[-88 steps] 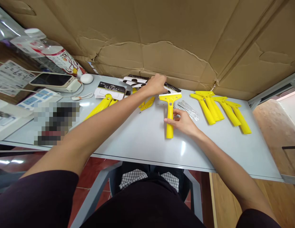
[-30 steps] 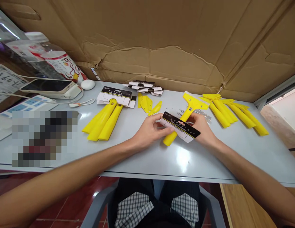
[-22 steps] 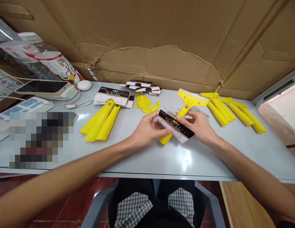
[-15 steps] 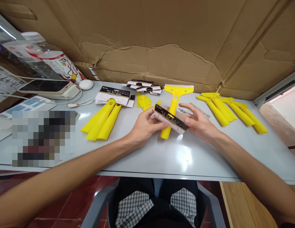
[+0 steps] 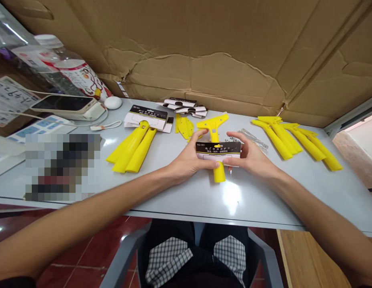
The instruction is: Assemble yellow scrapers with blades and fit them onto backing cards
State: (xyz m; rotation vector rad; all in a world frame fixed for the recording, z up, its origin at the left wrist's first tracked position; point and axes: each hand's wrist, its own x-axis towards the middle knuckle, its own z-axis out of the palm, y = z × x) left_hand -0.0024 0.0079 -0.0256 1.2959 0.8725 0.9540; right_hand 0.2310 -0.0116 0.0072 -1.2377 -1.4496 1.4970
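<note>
A black-and-white packaging card (image 5: pixel 218 150) is pinched at its two ends by my hands. My left hand (image 5: pixel 192 155) grips the left end, thumb across the lower front. At the right end, my right hand (image 5: pixel 252 157) presses its thumb on the card, with the other fingers curled behind. The card crosses in front of the handle of a yellow scraper (image 5: pixel 219 174), whose wide head points away from me. Whether the handle passes through the card is hidden. Small screws (image 5: pixel 234 139) and metal blades (image 5: pixel 255 140) lie beyond my right hand.
Left of my hands are carded yellow scrapers (image 5: pixel 132 150); more yellow handles (image 5: pixel 297 140) lie at the right. Behind are yellow plates (image 5: pixel 185 127) and stacked cards (image 5: pixel 186 106). A phone (image 5: pixel 64 104), bottle (image 5: pixel 81 74) and cable crowd the left. Cardboard (image 5: pixel 204 48) walls the back.
The card has turned from a slant to level, facing me. My right hand has closed onto its right end. The scraper has tilted, its head swinging left and its handle end right.
</note>
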